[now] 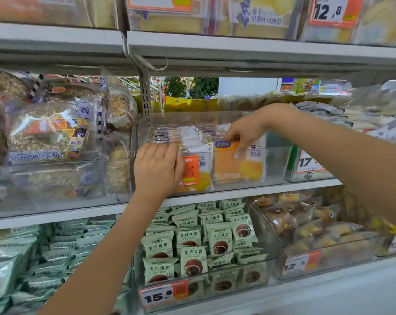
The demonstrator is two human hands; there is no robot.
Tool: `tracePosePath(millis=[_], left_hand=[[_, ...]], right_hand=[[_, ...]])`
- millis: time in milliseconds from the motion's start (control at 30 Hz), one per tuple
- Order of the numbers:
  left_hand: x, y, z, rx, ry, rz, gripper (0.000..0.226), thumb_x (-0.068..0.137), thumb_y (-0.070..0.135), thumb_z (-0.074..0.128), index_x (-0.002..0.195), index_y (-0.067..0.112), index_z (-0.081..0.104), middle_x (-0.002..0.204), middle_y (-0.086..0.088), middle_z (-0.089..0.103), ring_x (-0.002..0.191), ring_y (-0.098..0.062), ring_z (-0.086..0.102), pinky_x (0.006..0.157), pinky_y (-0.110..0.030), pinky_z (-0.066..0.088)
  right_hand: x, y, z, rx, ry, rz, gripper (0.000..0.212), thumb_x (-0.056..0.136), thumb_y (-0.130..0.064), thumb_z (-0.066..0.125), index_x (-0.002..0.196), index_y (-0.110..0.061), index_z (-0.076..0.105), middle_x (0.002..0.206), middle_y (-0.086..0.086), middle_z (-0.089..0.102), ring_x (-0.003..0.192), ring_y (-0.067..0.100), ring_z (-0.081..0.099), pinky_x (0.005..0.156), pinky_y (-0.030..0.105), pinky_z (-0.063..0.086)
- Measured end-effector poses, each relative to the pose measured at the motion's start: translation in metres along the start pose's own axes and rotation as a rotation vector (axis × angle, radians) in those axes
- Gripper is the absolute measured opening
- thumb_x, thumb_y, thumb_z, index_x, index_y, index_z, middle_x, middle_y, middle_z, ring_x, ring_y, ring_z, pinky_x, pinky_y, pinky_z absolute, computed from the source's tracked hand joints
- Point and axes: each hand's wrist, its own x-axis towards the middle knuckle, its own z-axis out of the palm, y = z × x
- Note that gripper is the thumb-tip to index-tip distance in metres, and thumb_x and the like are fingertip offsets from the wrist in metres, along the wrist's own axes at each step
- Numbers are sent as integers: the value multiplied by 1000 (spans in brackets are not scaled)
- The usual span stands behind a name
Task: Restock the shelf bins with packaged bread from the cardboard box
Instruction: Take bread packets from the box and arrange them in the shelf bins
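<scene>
We judged the step in hand to be seating packaged bread in the clear bin (274, 162) on the middle shelf, and we took that bin as our landmark. Our right hand (244, 130) reached over its front wall from above, fingers curled down and pinching the top edge of an orange bread packet (235, 164) standing upright just behind the wall. Our left hand (157, 165) lay at the bin's left front, fingers together and bent over the rim onto the row of clear-wrapped packets (176, 135) inside; we could not tell whether it gripped one or only steadied them. A second orange packet (200, 171) stood between the two hands. The cardboard box was out of view. To do this well, we thought it best to hold the row back with the left while the right lowered its packet straight, label forward, without crushing the wrapper.
</scene>
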Motion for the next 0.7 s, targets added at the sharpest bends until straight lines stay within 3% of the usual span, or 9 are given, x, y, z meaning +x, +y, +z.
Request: tracePosePath(millis=[67,167,233,333,400,533,600,667,700], left_hand=[[1,0,0,1,2,0,31,94,21,42,72,8,60,62,-6,57,60,-26,55,71,-33,37],[0,-1,1,4,10,-3,31,94,21,42,73,8,60,62,-6,57,60,-26,55,71,-33,37],[0,-1,1,3,9,-3,32,95,21,41,73,8,61,63,-6,59,61,-26,56,72,-33,37],[0,-1,2,5,8,-4,32,95,21,41,73,8,61,63,-6,59,62,-26,56,73,-33,37],[0,0,2,3,14,-3,32,95,21,41,73,8,61,63,-5,59,61,-26,56,72,-33,37],[0,0,2,0,13,-6,33,95,21,40,72,8,60,62,-5,59,60,-26,56,72,-33,37],[-1,1,2,-10,6,-10,33,95,21,40,72,8,60,61,-5,57,59,-26,55,72,-33,37],[0,1,2,-19,5,-18,33,95,20,40,71,8,60,59,-5,56,58,-26,54,71,-34,38],[0,1,2,-19,6,-20,33,95,20,40,71,8,60,59,-5,55,58,-26,53,71,-34,38]], right_hand=[[-11,5,-3,196,61,-37,29,84,-37,67,105,-17,60,98,-6,62,90,12,58,90,32,45],[-24,8,0,497,336,-128,24,87,-32,65,110,-26,65,113,-8,64,103,9,61,93,29,47],[-20,5,12,523,452,-171,17,86,-20,67,101,-24,72,102,-6,71,94,8,65,86,22,51],[-10,-4,32,564,484,-164,16,82,-9,71,97,-12,75,81,-9,71,68,-4,63,67,8,49],[-8,-4,35,567,501,-126,16,82,-8,71,97,-11,75,78,-13,68,63,-6,60,60,4,45],[-20,-4,30,598,432,-132,19,86,-16,68,104,-19,73,91,-8,72,77,-1,63,72,12,50],[-24,0,33,696,604,-89,29,91,-26,62,118,-20,66,112,-5,68,94,4,62,84,21,49],[-15,13,37,813,851,147,45,96,-37,51,135,-14,50,136,1,53,119,15,51,94,30,42],[-9,20,38,893,854,298,55,97,-44,44,142,-12,41,145,6,43,130,22,43,102,36,39]])
